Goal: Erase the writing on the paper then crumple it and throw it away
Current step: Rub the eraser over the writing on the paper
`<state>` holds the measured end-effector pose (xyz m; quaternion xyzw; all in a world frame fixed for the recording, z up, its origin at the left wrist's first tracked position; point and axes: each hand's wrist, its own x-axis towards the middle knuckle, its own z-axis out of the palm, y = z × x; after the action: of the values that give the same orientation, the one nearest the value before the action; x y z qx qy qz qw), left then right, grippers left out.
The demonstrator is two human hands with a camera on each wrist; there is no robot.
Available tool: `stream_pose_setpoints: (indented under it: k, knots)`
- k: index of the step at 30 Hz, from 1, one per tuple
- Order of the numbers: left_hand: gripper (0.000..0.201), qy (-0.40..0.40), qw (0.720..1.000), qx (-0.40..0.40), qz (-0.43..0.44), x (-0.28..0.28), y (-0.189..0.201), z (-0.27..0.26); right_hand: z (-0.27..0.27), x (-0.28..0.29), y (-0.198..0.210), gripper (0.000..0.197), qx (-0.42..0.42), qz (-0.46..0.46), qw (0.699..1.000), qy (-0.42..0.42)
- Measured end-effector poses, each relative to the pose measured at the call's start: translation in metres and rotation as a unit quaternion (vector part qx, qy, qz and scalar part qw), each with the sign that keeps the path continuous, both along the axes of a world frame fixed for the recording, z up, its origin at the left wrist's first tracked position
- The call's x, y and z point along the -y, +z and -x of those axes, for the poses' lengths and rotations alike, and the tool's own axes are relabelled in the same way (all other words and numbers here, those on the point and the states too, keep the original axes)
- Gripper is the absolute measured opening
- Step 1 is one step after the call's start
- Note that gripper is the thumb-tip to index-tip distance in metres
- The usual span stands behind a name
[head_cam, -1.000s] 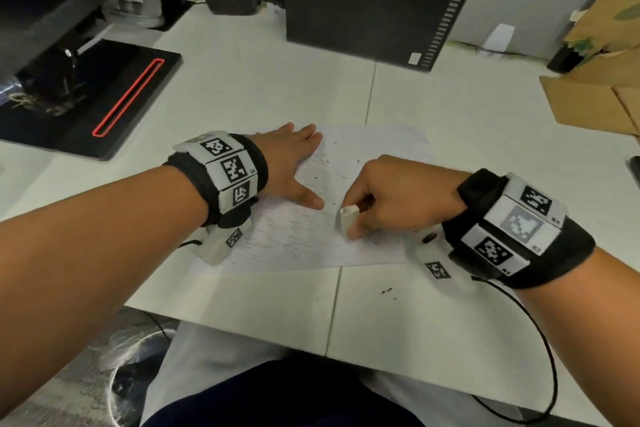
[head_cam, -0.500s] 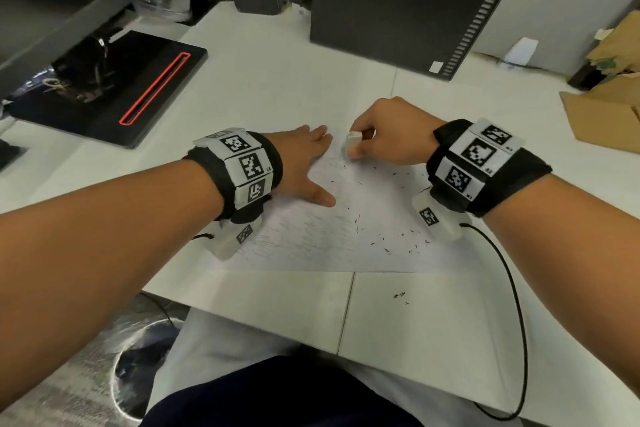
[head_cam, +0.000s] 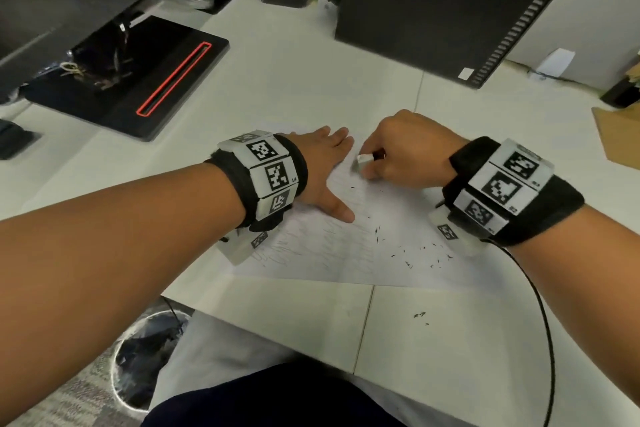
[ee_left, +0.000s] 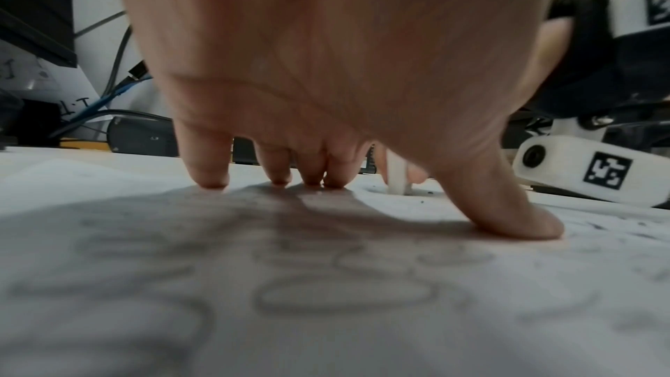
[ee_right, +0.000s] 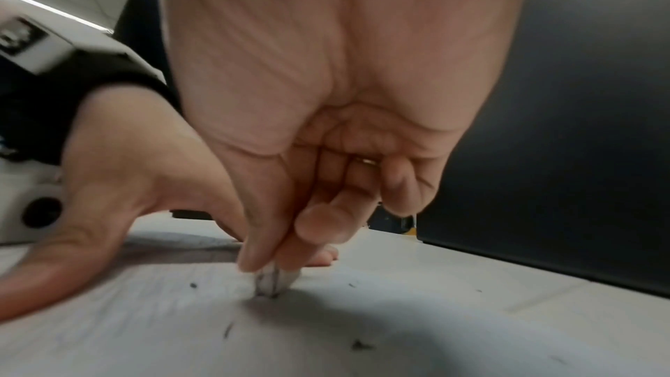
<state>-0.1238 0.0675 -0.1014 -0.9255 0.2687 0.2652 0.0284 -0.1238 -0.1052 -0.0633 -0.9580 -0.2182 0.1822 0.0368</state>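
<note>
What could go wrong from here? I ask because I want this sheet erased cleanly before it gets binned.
1. The right hand pinches the small white eraser at the far edge of the white sheet of paper; a hard stroke there might buckle or tear it.
2. The left hand pins only the left part, so the right side could shift.
3. Pencil writing near the left wrist remains and might get smudged.
</note>
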Motion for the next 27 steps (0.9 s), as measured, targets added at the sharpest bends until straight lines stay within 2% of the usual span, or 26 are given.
stream_pose_setpoints:
  k: [3, 8, 12, 14, 19, 27]
  knots:
    - [0.127, -0.004, 1.0, 0.001, 0.003, 0.002, 0.001, 0.0, -0.002, 0.001, 0.004, 0.023, -0.017, 0.005, 1.0, 0.004]
    - [0.126, -0.004, 1.0, 0.001, 0.006, 0.001, 0.003, 0.002, -0.027, -0.005, -0.004, 0.03, 0.066, -0.01, 0.995, -0.069]
    - [0.127, 0.001, 1.0, -0.003, 0.011, 0.001, 0.002, 0.002, -0.032, -0.011, -0.003, 0.032, 0.073, -0.004, 0.994, -0.082]
    - [0.125, 0.006, 1.0, -0.004, 0.012, 0.001, 0.002, 0.002, -0.022, -0.011, -0.002, 0.029, 0.051, -0.005, 0.997, -0.057]
    - [0.126, -0.001, 1.0, -0.007, 0.008, 0.001, 0.001, 0.001, -0.006, 0.001, 0.009, 0.015, -0.078, 0.001, 0.997, -0.017]
    - [0.128, -0.003, 1.0, -0.006, 0.006, 0.001, -0.001, 0.0, -0.045, 0.001, -0.005, 0.02, 0.037, -0.062, 0.992, -0.101]
